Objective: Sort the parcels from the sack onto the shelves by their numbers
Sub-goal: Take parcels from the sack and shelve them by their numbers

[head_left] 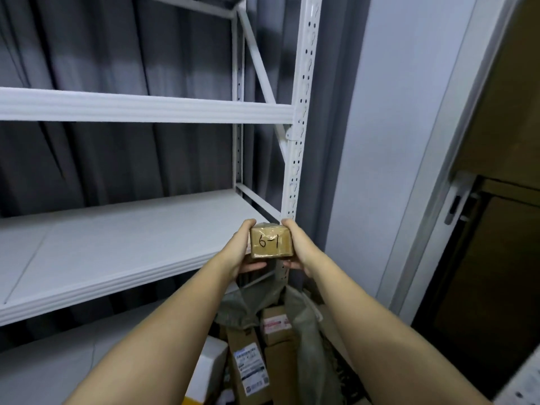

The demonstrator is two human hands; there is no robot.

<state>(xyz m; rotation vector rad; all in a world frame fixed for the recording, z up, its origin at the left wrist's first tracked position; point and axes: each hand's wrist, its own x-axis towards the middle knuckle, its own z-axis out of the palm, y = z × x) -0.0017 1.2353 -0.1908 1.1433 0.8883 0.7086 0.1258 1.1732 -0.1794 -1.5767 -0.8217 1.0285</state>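
Head view: the left hand (238, 252) and right hand (299, 249) clasp a small taped cardboard parcel (271, 241) marked "6-1", raised before the white shelf (117, 258), above the sack (304, 323). It looks light and stiff; the tape is probably slick, so opposite sides suit holding.

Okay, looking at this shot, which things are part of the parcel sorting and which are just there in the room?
Part of the job:
- small box marked 6-1, held by left hand and right hand
- sack with more parcels
- white shelves

Just there:
- grey curtain
- door frame
- wall
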